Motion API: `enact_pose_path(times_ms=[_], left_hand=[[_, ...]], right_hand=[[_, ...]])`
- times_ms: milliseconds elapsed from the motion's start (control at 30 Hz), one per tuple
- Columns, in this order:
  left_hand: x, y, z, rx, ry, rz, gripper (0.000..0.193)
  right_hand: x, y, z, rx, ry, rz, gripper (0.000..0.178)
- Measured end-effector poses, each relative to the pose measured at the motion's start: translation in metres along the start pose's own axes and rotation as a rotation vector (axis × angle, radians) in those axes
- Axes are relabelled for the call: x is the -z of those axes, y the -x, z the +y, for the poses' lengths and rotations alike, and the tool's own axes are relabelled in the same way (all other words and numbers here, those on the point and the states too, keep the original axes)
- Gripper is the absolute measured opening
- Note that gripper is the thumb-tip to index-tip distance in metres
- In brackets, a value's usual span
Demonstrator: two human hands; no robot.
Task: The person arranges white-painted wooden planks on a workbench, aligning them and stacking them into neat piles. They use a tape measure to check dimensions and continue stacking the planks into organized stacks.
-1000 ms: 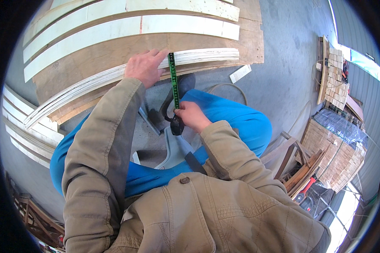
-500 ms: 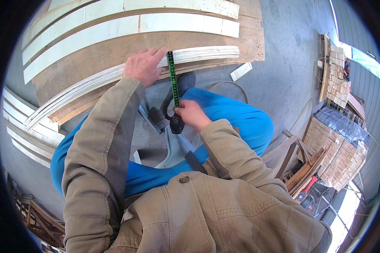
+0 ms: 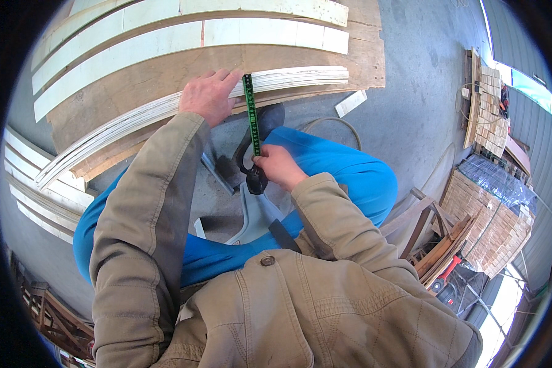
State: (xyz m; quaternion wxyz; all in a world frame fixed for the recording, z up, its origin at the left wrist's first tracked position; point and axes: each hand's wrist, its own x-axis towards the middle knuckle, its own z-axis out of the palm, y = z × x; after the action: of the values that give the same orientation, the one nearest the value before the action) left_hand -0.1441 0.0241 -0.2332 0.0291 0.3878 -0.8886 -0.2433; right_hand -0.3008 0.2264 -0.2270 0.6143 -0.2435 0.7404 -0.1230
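A stack of long, thin white strips (image 3: 300, 78) lies near the front edge of a brown board (image 3: 135, 83). My left hand (image 3: 208, 97) grips this stack, fingers over the top and thumb along the near side. Beside those fingertips, the green-and-black blade of a tape measure (image 3: 251, 113) reaches across the strips. My right hand (image 3: 280, 167) is closed around the tape's black case (image 3: 256, 181) between my knees, its thumb by the blade. Part of the case is hidden by the hand.
More white strips (image 3: 276, 34) lie spaced out on the board's far side, others (image 3: 40, 178) at the left. A small white block (image 3: 351, 103) and a hose (image 3: 343, 122) are on the floor. Wrapped wood stacks (image 3: 484, 214) and a red-handled power tool (image 3: 451, 270) stand right.
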Motion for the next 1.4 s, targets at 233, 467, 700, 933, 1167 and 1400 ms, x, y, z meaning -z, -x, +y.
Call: enact_pose_path(times_ms=[233,467,700,933,1167,1400], left_hand=[[-0.001,0.000,0.001,0.014,-0.022,-0.014,0.062],[0.001,0.000,0.000,0.001,-0.006,-0.014,0.059],[-0.004,-0.001,0.000,0.046,-0.013,0.007,0.060],[0.001,0.000,0.001,0.029,-0.018,-0.025,0.055],[-0.001,-0.001,0.002,0.042,-0.044,-0.009,0.054],[0.002,-0.001,-0.001,0.036,0.021,-0.048,0.052]], right_hand=[[0.001,0.002,-0.005,0.002,0.048,-0.004,0.020],[0.002,0.003,-0.007,-0.052,0.023,-0.033,0.020],[0.001,0.000,-0.003,-0.030,0.002,-0.040,0.018],[-0.001,-0.004,0.006,-0.009,-0.002,-0.025,0.022],[0.001,-0.001,-0.004,0.046,0.127,-0.011,0.022],[0.012,0.005,-0.008,0.083,0.003,-0.030,0.024]])
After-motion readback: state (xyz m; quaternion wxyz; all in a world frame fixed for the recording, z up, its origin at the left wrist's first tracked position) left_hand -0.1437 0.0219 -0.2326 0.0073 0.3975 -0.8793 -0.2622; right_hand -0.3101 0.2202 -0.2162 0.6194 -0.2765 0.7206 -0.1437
